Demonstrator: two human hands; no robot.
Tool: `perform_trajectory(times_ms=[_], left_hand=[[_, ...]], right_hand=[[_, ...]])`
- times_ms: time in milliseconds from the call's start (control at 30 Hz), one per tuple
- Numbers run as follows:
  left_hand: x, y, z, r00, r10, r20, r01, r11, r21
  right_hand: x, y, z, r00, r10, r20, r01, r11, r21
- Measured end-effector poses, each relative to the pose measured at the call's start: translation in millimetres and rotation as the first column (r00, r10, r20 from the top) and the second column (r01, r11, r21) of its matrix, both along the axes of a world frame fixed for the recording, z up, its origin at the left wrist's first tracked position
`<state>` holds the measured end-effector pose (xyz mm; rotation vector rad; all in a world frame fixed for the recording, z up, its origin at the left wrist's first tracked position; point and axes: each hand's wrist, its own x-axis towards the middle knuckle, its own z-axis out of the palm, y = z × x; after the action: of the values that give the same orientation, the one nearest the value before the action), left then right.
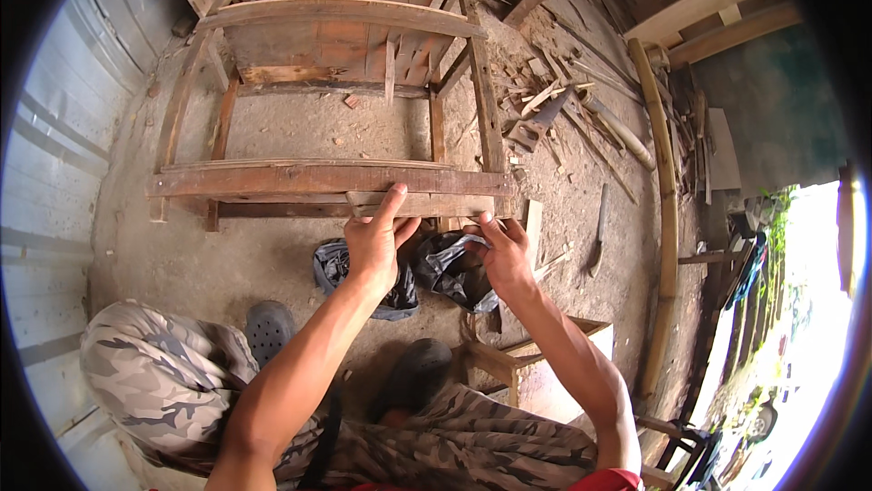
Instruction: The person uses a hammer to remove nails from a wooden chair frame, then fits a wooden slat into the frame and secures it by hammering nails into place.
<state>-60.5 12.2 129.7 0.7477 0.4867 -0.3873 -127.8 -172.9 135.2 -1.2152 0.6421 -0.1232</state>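
A short wooden strip (422, 205) lies level along the right part of the front rail (272, 184) of an old wooden frame (341, 14). My left hand (372, 241) grips the strip near its left end, index finger stretched over its face toward the rail. At the right end, my right hand (505, 259) pinches the strip between thumb and fingers. Strip and rail look close together; whether they touch I cannot tell. Below my hands, two black plastic bags (454, 271) rest on the ground, partly hidden by my hands and forearms.
A handsaw (540, 120) lies among wood scraps right of the frame. Closer by is a machete-like blade (599, 229). A wooden box (554, 364) stands by my right forearm. A long bamboo pole (666, 218) runs along the right; corrugated metal sheeting (64, 155) walls the left.
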Motion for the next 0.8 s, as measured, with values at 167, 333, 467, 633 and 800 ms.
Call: perform_trajectory(times_ms=[167, 333, 467, 633, 800], left_hand=[[-0.9, -5.5, 2.4, 1.0, -0.006, 0.012, 0.006, 1.0, 0.0], [-0.4, -7.8, 1.0, 1.0, 0.006, 0.006, -0.006, 1.0, 0.007], [-0.2, -6.5, -0.1, 0.999, 0.026, 0.025, -0.026, 1.0, 0.017], [-1.2, -10.6, 1.3, 0.998, 0.047, 0.037, -0.048, 0.998, 0.037], [-0.3, -9.9, -0.2, 0.998, 0.044, 0.036, -0.045, 0.998, 0.046]], right_hand=[[-0.5, -6.1, 3.1, 0.999, 0.033, -0.037, -0.04, 0.976, -0.216], [-5.6, -19.1, -15.5, 0.994, 0.105, 0.037, -0.015, 0.455, -0.89], [5.4, -26.7, 2.5, 0.946, 0.323, 0.036, 0.041, -0.01, -0.999], [5.8, -49.1, 2.6, 0.893, 0.447, -0.052, 0.11, -0.329, -0.938], [9.7, -49.4, 7.2, 0.866, 0.5, -0.009, 0.195, -0.354, -0.915]])
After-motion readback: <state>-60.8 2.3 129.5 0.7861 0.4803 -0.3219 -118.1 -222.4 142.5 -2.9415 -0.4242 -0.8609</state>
